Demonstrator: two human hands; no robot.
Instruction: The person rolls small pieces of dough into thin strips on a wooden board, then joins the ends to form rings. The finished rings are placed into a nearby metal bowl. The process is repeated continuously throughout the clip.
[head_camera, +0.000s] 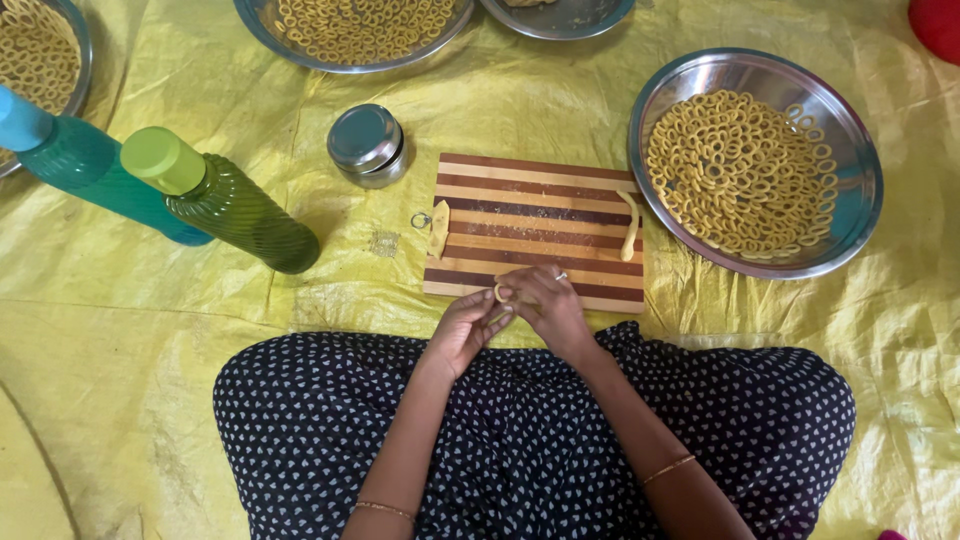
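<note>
My left hand (466, 327) and my right hand (545, 303) meet at the near edge of a striped wooden board (535, 205). Together their fingertips pinch a small yellow dough ring (502, 293). On the board's left edge lies a flat dough piece (439, 228). A thin rolled dough strip (630, 227) lies along the board's right side. To the right stands a steel plate (850, 195) holding several finished dough rings (740, 172).
A green bottle (225, 203) and a blue bottle (85, 165) lie at the left on the yellow sheet (130, 330). A small lidded steel container (367, 145) sits beyond the board. More ring-filled steel plates (360, 40) line the far edge. My dotted-cloth lap (530, 440) fills the foreground.
</note>
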